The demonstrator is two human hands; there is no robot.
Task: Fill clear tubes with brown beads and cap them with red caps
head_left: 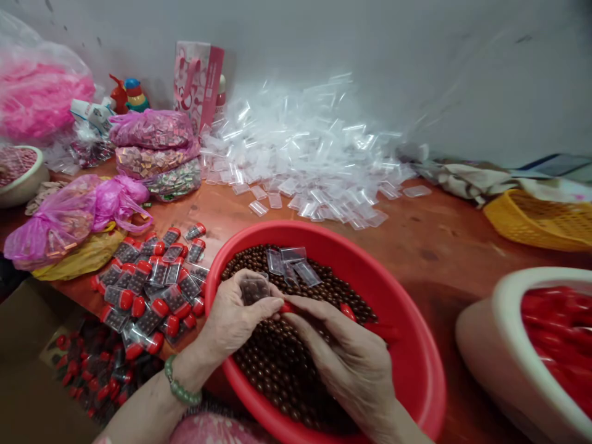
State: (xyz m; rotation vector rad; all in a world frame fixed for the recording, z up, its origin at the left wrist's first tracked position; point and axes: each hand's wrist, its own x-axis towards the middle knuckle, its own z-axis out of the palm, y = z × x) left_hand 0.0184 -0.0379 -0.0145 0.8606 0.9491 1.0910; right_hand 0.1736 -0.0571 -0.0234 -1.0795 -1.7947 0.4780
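Over a red basin (pixel 419 333) half full of shiny brown balls (pixel 272 370), my left hand (pixel 231 320) grips a small see-through plastic box (pixel 254 288) with brown balls inside. The fingertips of my right hand (pixel 346 351) are closed on a red cap (pixel 287 306) at the box's right end; the fingers partly hide how far it is seated. Several see-through plastic sleeves (pixel 305 272) lie on the balls behind my hands. Another red cap (pixel 348 311) rests in the basin beyond my right fingers. A green bead bracelet circles my left wrist.
Filled red-capped boxes (pixel 152 317) are heaped left of the basin, more in a carton (pixel 87 370) below. See-through sleeves (pixel 319 160) pile against the wall. A pale tub (pixel 485 333) of red pieces stands right, before a yellow basket (pixel 531 222). Pink bags (pixel 60 222) sit left.
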